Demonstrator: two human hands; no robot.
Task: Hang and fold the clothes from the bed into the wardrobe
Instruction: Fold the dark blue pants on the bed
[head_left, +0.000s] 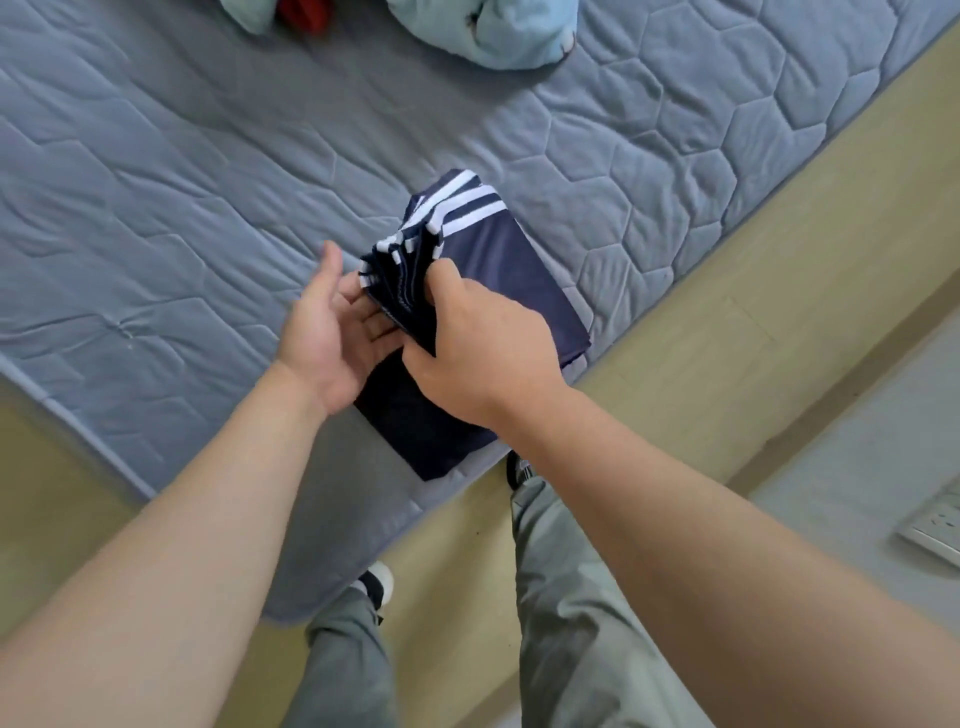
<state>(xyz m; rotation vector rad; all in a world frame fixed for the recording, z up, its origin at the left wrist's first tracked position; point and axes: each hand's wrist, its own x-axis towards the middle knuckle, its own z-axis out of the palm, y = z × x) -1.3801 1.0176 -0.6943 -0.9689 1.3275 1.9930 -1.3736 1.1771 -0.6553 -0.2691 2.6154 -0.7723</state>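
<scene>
So the navy striped garment (511, 270) is sitting on the bed (182, 208), right at the bed's near edge, and it's looking mostly folded into a tidy rectangle. The right hand (483, 353) is gripping the bunched layers at one end, fingers curled round them. The left hand (327, 332) is lying open, fingers reaching under that bunch. I'm guessing this fold is nearly wrapping up. A light blue bundle (498, 36) and something red (304, 15) are waiting at the bed's far side. The wardrobe isn't showing, so the putting away is looking undone.
</scene>
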